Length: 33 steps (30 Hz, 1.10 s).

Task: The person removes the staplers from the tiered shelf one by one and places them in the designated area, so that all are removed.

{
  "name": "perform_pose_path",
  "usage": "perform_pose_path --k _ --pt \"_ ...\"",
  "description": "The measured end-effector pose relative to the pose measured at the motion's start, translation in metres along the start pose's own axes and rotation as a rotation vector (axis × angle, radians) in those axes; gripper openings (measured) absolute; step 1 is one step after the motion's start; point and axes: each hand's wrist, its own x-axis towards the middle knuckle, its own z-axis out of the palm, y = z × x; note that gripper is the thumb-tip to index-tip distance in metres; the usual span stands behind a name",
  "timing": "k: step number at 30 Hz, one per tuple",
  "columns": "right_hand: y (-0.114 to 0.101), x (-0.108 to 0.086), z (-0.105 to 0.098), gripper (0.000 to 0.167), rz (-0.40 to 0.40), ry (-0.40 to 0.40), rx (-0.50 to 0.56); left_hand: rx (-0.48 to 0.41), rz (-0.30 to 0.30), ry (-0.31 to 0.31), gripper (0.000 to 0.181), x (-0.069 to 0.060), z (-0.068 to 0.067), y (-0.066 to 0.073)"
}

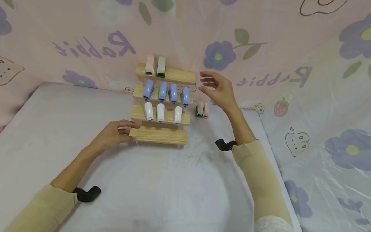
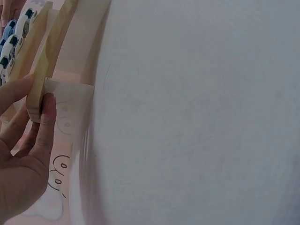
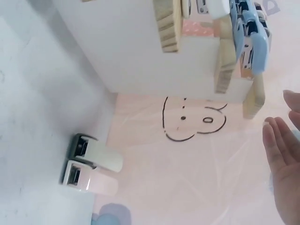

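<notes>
A tiered rack with wooden shelves (image 1: 162, 135) stands against the back curtain. My left hand (image 1: 116, 133) grips the left end of its lowest shelf, with the thumb on one face of the board (image 2: 40, 79) and fingers on the other. Near the right end of the top shelf (image 1: 185, 76), my right hand (image 1: 218, 88) hovers with relaxed fingers and holds nothing. A pink stapler (image 1: 149, 65) and a grey-green stapler (image 1: 161, 66) sit on that shelf's left half. Several blue staplers (image 1: 163, 91) line the second shelf, and three white staplers (image 1: 160, 112) the third.
On the table (image 1: 162, 193), right of the rack, another grey-green stapler (image 3: 105, 154) and another pink stapler (image 3: 96, 180) stand side by side. Behind the rack hangs a patterned curtain (image 1: 179, 32), which also runs along the right side. Black wrist mounts (image 1: 88, 194) stick out from both sleeves.
</notes>
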Motion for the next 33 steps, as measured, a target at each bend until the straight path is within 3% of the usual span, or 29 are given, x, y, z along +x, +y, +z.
perform_pose_path --k 9,19,33 --pt "-0.014 0.018 0.013 0.046 -0.009 -0.024 0.048 -0.013 -0.001 -0.008 0.049 0.003 -0.001 0.0" --pt "-0.021 0.04 0.029 0.052 0.035 -0.067 0.115 -0.026 -0.008 -0.017 0.05 0.003 -0.001 0.001" --pt "-0.029 0.06 0.053 0.059 0.098 -0.176 0.097 -0.033 -0.025 -0.031 0.05 0.005 -0.003 0.0"
